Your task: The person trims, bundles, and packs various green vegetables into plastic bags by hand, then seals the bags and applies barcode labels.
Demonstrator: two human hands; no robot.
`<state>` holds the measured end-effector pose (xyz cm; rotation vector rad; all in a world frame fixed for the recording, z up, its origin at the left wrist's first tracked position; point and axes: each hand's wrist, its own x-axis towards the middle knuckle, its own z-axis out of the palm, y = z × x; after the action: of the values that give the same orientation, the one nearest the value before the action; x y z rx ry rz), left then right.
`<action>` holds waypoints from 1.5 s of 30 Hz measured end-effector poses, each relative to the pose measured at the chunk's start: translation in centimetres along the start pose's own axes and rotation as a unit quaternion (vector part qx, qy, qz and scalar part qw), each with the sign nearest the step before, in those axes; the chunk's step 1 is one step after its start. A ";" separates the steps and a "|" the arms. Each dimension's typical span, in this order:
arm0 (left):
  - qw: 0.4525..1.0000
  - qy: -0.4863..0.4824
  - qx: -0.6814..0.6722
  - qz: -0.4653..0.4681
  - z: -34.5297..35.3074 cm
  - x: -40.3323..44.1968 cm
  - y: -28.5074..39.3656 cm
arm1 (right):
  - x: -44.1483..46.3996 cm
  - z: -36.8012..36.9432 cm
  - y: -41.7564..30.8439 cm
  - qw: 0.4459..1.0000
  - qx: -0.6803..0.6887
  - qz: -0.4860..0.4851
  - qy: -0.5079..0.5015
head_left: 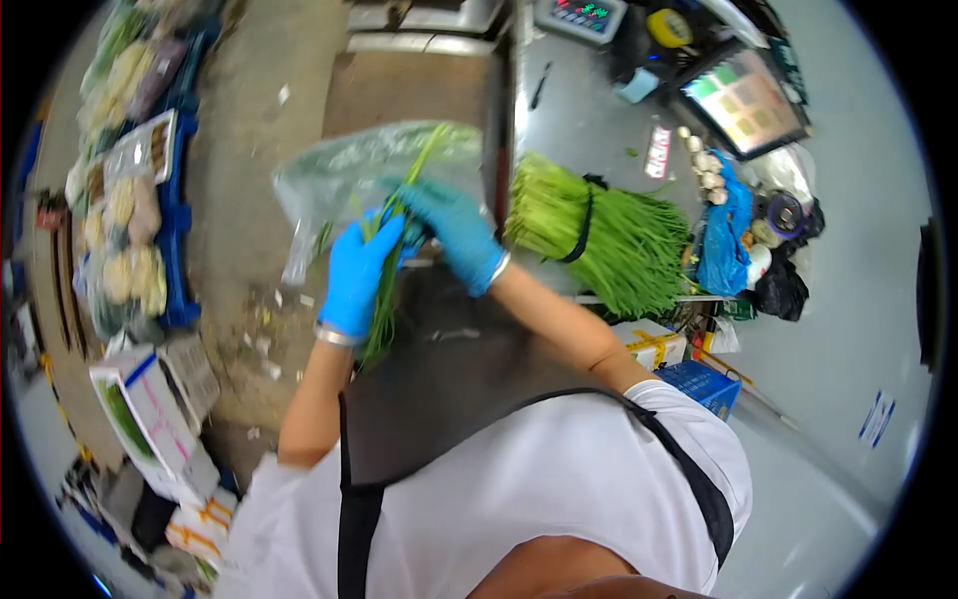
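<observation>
A slim bunch of green chives (375, 319) is in my blue-gloved left hand (361, 272), whose fingers are wrapped round the stalks. The pale ends point up and away, and the thin leaves hang down by my apron. My right hand (454, 232), also gloved in blue, has its fingers closed against the upper stalks; its fingertips are partly hidden and a little blurred. Under and beyond both hands lies a clear plastic bag (334, 180). To the right, a large bundle of chives (599, 235) with a black tie round it rests on the metal table (559, 110).
A digital scale display (584, 14), a tablet screen (743, 100), garlic bulbs (709, 175) and a blue plastic bag (726, 240) are at the right. Bagged vegetables on a blue pallet (178, 240) stand left, with an open white box (150, 424) nearer. Scraps litter the floor.
</observation>
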<state>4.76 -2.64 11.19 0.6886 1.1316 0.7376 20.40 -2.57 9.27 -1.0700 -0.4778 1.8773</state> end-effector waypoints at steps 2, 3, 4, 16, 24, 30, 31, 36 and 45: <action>0.999 -0.002 0.041 0.011 -0.1 0.5 -0.6 | 1.0 -0.9 0.6 0.996 -0.083 -0.037 0.027; 1.000 -0.006 0.024 0.009 -0.5 0.9 -1.3 | 0.7 -0.5 0.2 0.997 -0.062 -0.016 0.031; 1.000 -0.015 0.008 0.008 -0.8 1.4 -2.2 | 0.8 -0.7 0.1 0.997 -0.068 -0.012 0.029; 0.985 -0.165 0.038 0.016 2.4 2.1 -1.4 | -2.6 -1.7 -4.5 0.989 -0.142 -0.019 0.021; 0.943 -0.266 0.184 0.077 10.2 3.0 0.1 | -8.8 -6.4 -8.5 0.961 -0.216 -0.146 0.095; 0.919 -0.332 0.040 0.208 18.6 2.0 1.2 | -17.9 -9.8 -14.0 0.876 -0.297 -0.242 0.293; 0.919 -0.347 -0.025 0.185 19.4 2.4 1.4 | -20.1 -10.2 -16.0 0.858 -0.312 -0.298 0.278; 0.882 -0.371 -0.282 0.064 18.3 5.4 2.3 | -34.7 -18.4 -27.0 0.769 -0.283 -0.406 0.405; 0.910 -0.267 -0.303 0.091 11.2 5.7 2.6 | -36.1 -27.8 -34.4 0.694 -0.633 -0.156 0.306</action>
<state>16.42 2.20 13.31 0.4192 0.3009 0.9279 69.17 -17.64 34.79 -2.1773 -1.5115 0.5601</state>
